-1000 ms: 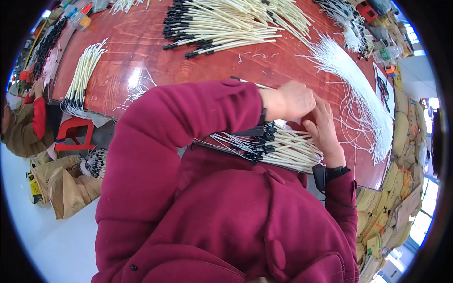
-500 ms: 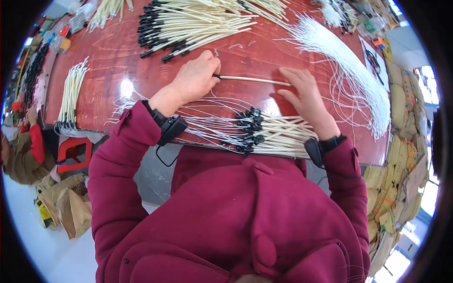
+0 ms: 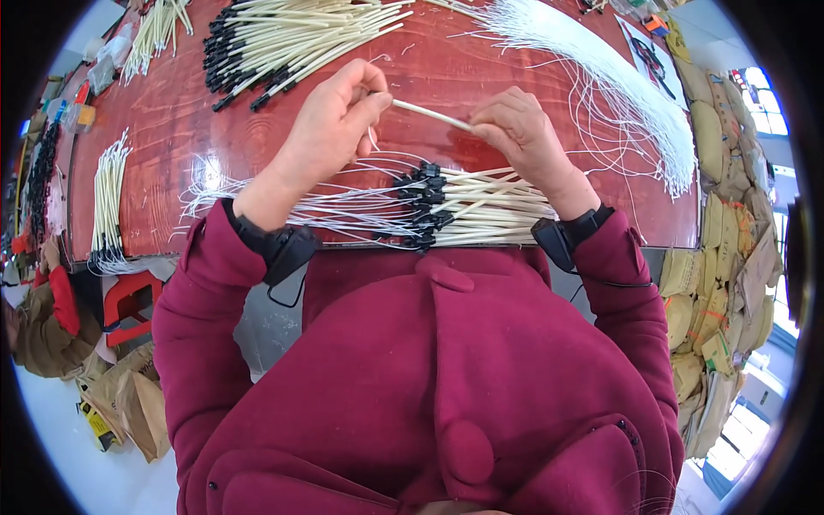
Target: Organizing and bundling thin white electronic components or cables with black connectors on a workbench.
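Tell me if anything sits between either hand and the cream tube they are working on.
Nothing visible does: the left hand pinches one end of the cream tube and the right hand grips the other, above the red table.

Cream tubes [image 3: 498, 206], black tips; white wires [image 3: 618, 77]; reddish-brown table [image 3: 172, 129]; maroon coat [image 3: 429, 386].

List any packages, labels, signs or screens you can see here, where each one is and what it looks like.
Printed sheet: flat on the red table's far right corner, white with dark and red marks.
Small clear packets: far left table edge, boxy, with red and orange bits.
Stacked sacks: right of the table, bulging, tan.
Brown paper bags: floor, lower left, crumpled.
No screens visible.
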{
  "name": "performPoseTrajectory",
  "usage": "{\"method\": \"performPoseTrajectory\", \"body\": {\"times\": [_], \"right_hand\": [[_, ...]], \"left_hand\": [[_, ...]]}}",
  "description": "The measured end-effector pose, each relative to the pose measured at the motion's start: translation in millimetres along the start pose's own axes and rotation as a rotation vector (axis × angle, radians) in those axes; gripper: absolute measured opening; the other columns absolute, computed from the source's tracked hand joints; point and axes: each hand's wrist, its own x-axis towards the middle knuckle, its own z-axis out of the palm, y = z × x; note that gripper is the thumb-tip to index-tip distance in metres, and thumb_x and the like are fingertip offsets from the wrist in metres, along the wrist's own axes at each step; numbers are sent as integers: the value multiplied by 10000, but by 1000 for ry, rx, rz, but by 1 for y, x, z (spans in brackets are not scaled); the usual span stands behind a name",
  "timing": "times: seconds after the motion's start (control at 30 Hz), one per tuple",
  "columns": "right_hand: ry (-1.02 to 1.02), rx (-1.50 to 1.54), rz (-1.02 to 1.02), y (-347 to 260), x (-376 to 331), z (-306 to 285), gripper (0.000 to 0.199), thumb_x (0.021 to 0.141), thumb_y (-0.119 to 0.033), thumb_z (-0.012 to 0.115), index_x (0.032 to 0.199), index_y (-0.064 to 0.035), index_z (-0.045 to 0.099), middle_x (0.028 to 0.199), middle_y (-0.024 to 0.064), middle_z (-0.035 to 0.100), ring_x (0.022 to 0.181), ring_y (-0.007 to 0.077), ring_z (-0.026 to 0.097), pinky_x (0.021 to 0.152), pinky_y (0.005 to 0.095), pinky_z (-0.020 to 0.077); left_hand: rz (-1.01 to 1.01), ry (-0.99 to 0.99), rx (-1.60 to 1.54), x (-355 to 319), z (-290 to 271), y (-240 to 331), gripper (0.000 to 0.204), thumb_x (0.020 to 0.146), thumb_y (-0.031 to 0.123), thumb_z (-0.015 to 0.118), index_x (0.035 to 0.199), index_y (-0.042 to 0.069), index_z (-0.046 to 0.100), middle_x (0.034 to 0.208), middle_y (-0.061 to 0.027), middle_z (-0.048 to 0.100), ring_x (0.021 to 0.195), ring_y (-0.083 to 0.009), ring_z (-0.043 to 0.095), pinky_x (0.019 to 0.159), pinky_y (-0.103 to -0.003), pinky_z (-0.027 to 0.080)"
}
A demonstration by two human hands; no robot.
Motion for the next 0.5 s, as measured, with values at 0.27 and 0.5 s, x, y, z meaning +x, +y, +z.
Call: {"method": "performPoseTrajectory", "body": {"times": [0.27,0.5], "right_hand": [[-21,29,-18,-4,-10,-7,99,880,-138,714,928,-51,721,980,39,722,922,244,609,851,379,438],[-18,-73,-96,-10,-21,-45,104,871,-141,718,933,-60,737,1000,28,733,918,237,608,860,374,439]], "left_hand": [[-113,-62,-50,-17,6,3,152,1012,117,597,1146,71,542,711,51,530,519,-3,488,428,-167,333],[-233,58,303,-59,-76,-13,122,963,137,666,1018,28,661,690,56,557,552,-15,465,481,-200,340]]}}
